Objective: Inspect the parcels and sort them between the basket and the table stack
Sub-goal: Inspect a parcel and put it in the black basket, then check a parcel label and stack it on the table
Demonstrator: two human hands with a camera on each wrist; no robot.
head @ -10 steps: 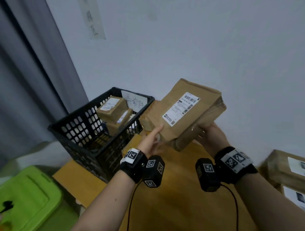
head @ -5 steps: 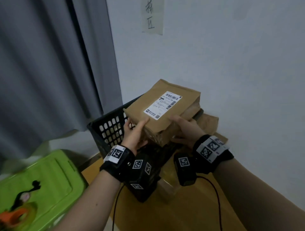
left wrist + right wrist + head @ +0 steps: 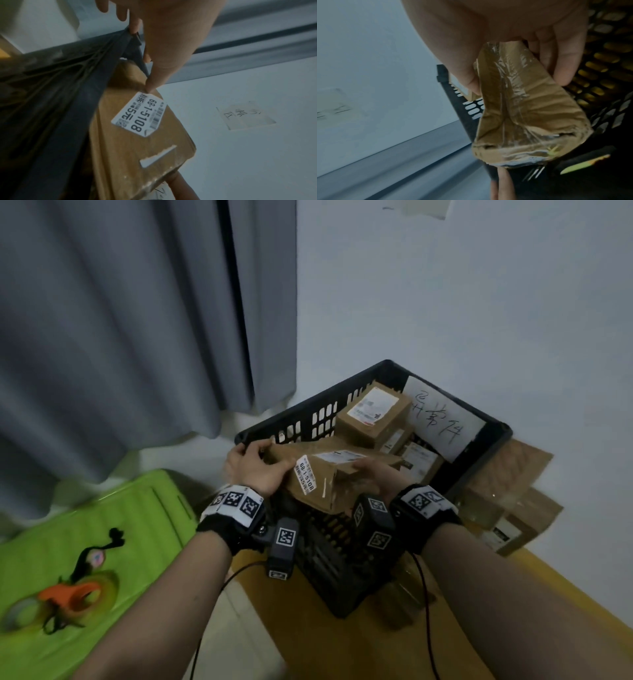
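Observation:
A crumpled brown parcel (image 3: 325, 474) with white labels hangs over the near rim of the black basket (image 3: 294, 419). My left hand (image 3: 255, 469) grips its left end, thumb on the label side (image 3: 150, 83). My right hand (image 3: 371, 474) pinches its right end between thumb and fingers; the right wrist view shows the taped, torn end of the parcel (image 3: 522, 108). Inside the basket lie several boxed parcels (image 3: 373, 414) and a handwritten paper sign (image 3: 442, 422). Brown parcels (image 3: 510, 494) are stacked on the table to the right of the basket.
The basket stands on a yellow wooden table (image 3: 359, 645) against a white wall. A green plastic lid (image 3: 85, 559) with tape rolls lies low at the left. A grey curtain (image 3: 120, 320) hangs behind.
Both hands carried the parcel left and down, from chest height in front of the wall to the basket's near rim. It now lies flatter, its end label facing me.

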